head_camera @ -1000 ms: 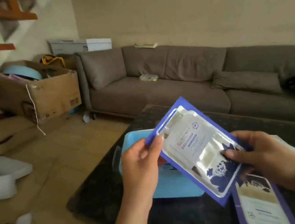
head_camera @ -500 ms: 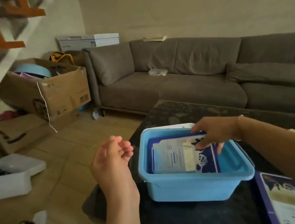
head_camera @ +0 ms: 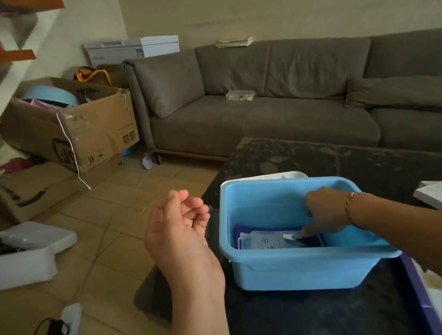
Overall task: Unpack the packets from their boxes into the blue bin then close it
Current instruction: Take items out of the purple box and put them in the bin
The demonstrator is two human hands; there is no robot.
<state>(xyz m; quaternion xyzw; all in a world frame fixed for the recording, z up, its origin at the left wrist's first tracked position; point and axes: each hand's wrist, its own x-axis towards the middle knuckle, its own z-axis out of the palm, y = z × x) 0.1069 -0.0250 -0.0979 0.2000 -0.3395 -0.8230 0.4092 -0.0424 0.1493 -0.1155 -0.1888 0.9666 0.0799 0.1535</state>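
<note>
Resting in 1 bin [head_camera: 304, 268]: 1 pkt [head_camera: 272, 240]

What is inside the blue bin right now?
In the blue bin lies a purple-edged packet, with the right hand reaching in and touching it. The near wall and the hand hide part of the floor, so more packets cannot be ruled out.

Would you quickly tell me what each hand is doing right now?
Left hand: open, fingers loosely curled, holding nothing.
Right hand: inside the blue bin, fingertips on the packet; grip cannot be told.
</note>
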